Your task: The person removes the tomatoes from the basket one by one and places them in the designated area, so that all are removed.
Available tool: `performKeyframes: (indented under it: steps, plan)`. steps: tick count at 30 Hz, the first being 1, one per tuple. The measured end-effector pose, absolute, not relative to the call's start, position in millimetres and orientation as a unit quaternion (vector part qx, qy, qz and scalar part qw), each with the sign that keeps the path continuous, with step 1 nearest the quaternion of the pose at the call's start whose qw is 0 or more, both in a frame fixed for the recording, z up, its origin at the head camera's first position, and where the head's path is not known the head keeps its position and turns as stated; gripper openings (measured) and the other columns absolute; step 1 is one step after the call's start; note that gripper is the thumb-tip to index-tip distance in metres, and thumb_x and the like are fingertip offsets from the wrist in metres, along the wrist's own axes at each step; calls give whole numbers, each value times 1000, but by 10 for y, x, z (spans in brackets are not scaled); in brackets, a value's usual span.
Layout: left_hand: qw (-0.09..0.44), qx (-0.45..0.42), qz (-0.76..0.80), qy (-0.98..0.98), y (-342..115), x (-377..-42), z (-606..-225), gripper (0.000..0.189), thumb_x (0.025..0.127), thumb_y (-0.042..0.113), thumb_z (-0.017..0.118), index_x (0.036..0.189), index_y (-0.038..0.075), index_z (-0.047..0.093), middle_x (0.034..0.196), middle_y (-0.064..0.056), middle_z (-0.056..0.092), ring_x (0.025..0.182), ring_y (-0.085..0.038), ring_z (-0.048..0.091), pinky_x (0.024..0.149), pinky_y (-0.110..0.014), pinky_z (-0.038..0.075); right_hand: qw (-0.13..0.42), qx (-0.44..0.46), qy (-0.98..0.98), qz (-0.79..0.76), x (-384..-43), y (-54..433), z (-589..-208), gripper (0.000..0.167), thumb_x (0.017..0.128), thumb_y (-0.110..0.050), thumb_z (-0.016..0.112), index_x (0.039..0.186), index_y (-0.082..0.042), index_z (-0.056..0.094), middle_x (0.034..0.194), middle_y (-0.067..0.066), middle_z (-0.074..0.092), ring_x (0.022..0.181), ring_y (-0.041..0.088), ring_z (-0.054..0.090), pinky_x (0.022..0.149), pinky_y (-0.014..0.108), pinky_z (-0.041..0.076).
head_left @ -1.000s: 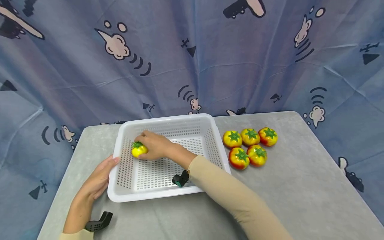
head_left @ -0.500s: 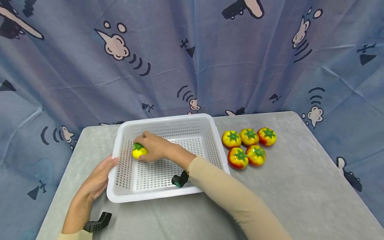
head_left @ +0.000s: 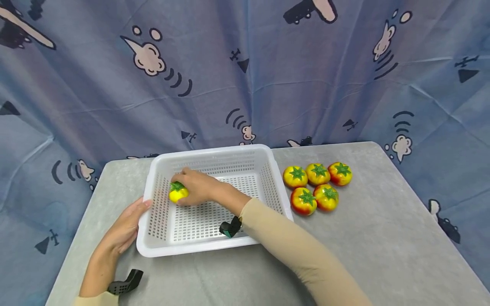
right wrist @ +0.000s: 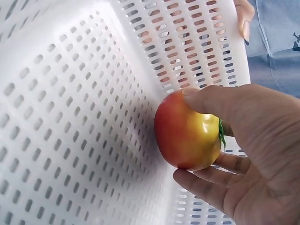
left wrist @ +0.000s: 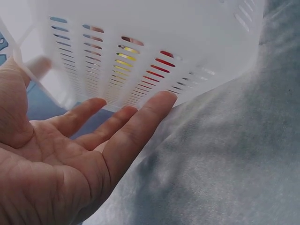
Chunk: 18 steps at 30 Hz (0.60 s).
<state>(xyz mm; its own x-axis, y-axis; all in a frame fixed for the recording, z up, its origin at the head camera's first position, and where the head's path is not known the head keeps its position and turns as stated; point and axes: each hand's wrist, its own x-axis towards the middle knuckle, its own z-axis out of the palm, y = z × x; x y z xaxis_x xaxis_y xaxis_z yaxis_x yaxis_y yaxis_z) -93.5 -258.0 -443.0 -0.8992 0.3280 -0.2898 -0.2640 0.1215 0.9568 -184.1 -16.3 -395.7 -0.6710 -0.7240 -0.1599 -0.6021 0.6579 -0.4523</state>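
Observation:
A white perforated plastic basket [head_left: 273,170] stands on the table. Inside it, near the left wall, my right hand [head_left: 197,188] grips a glossy toy tomato [head_left: 178,194], yellow and red with a green leafy top. In the right wrist view the thumb and fingers hold the tomato [right wrist: 185,133] from opposite sides, close to the basket floor and wall. My left hand [head_left: 126,225] holds the basket by its left side. The left wrist view shows its thumb over the rim and its fingers [left wrist: 136,129] under the outer wall.
Several more toy tomatoes [head_left: 304,201] sit in two rows on the grey table [head_left: 383,238], just right of the basket. A blue patterned curtain [head_left: 214,76] hangs behind the table. Black wrist cameras [head_left: 126,282] are worn on both wrists.
The tomato has turned slightly in my right hand and shifted a touch to the right. My left hand and the basket stay practically where they were.

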Motion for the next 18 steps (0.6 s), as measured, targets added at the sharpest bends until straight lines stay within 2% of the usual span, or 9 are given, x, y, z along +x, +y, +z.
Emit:
performKeyframes:
  steps: [8,13,18]
  plan:
    - [223,29,659,718,-2644,-905,-4428,72,117,41,31,170,3,1,161,-42,27,115,-6,67,91,-36,62,162,-379,890,-193,-1854,-205,-3897,64,97,-37,77,154,-17,54,145,10,58,118,16,61,102,25,53]
    - [221,33,659,719,-2661,-908,-4418,72,117,41,31,170,2,1,156,-38,35,114,-8,68,90,-39,63,161,-374,888,-212,-1890,-185,-3806,66,97,-37,77,155,-17,53,146,10,57,119,16,60,103,24,53]
    - [226,30,663,713,-2592,-944,-4439,72,117,42,32,170,4,2,158,-38,33,115,-8,67,91,-39,63,155,-372,890,-213,-1905,-46,-3690,66,97,-35,78,155,-17,53,147,10,56,123,17,59,106,26,53]
